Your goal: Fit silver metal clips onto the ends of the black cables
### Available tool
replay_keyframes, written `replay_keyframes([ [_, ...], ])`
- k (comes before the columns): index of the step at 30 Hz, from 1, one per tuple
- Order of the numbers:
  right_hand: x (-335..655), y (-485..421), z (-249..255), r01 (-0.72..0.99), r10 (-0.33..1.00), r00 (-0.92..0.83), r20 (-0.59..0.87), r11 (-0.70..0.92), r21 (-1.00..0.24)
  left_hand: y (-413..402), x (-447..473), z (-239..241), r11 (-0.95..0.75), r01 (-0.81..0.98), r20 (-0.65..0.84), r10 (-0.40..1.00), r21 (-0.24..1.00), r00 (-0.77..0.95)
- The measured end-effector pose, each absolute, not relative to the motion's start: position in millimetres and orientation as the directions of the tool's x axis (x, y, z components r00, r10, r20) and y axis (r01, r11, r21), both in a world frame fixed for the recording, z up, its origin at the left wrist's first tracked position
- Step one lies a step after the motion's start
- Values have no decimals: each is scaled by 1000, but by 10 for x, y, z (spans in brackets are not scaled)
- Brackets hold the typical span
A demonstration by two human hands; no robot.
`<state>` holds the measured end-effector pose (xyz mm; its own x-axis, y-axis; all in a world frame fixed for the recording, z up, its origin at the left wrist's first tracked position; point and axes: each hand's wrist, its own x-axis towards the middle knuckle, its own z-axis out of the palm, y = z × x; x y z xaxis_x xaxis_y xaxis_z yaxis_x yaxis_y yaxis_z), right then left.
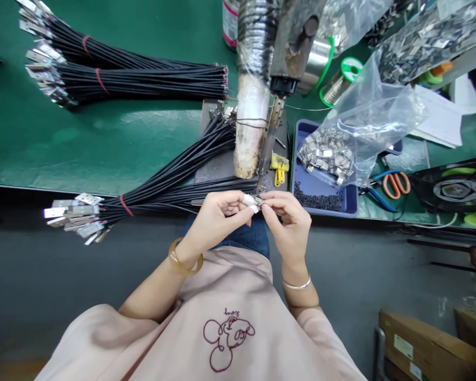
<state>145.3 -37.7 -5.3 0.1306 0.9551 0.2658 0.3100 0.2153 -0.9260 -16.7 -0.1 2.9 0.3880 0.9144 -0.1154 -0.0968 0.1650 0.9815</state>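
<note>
While both hands (222, 216) (289, 222) pinch nearly closed, they hold a metal piece (258, 200).

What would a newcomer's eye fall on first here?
Probably the two red-banded black cable bundles, upper left on the green bench. Then the wrapped tube at top centre and, just below it, the left hand and right hand meeting around a small metallic piece.

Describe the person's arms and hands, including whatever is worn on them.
The left hand has white coverings on the thumb and index finger, and a broad amber bangle circles that wrist. The right hand shows no such coverings; a thin silver bangle sits at its wrist. Loose pale pink sleeves end near the elbows.
</note>
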Motion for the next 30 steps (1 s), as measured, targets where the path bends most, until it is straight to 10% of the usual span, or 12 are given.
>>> replay_keyframes([
  [12, 1498, -454, 2, 481, 935, 59, 350, 281, -831, 40, -239, 21, 156, -29, -119, 846, 987, 520],
  [19, 1450, -393, -126, 110, 988, 25, 150, 146, -983, 87, -332, -30, 165, -142, -61, 835, 976, 546],
  [30, 1477, -444, -20, 378, 948, 116, 296, 233, -896, -1, -178, -31, 110, -133, -54, 928, 985, 368],
])
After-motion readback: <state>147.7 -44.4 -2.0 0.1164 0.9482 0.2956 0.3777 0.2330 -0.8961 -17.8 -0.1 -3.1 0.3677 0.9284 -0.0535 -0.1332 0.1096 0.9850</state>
